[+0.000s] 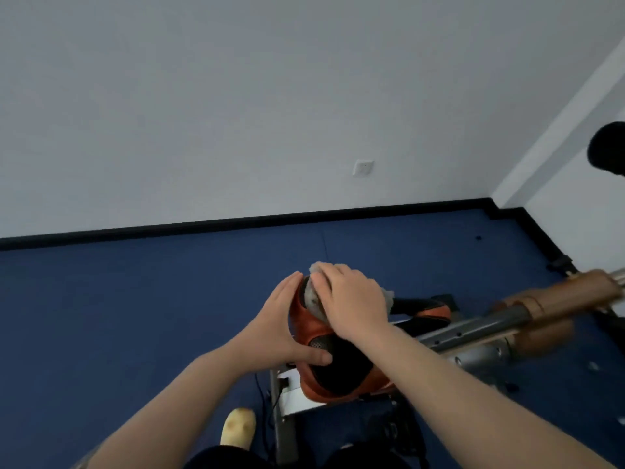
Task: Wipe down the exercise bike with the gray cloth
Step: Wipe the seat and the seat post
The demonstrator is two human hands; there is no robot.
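Forearms enter from the bottom edge, bare, converging on the centre of the frame. Behind them, a white wall (236, 96) fills the upper half of the picture; a black skirting strip (236, 223) divides it from the blue floor (101, 299) across the lower half.

Exercise bike (473, 330): sits lower centre to right, grey metal tubes running toward the right edge, brown padded handle (575, 296) at far right, blurred. Its saddle (338, 370), orange with a black centre, lies at centre frame, just below the hands.

Right hand (351, 299): palm down on the front end of the saddle, fingers bent over the gray cloth (316, 299), pressing it against the saddle. Cloth shows as a crumpled grey wad under and ahead of the fingers, with a fringe visible right of the hand.

Left hand (284, 323): fingers straight and together along the saddle's left side, thumb laid across the black top; bracing, not gripping.

Smaller items: yellow shoe toe (236, 431) at bottom centre-left; black cable (267, 401) beside it; white wall socket (363, 167) at mid frame; dark rounded object (608, 148) at the right edge, identity unclear.
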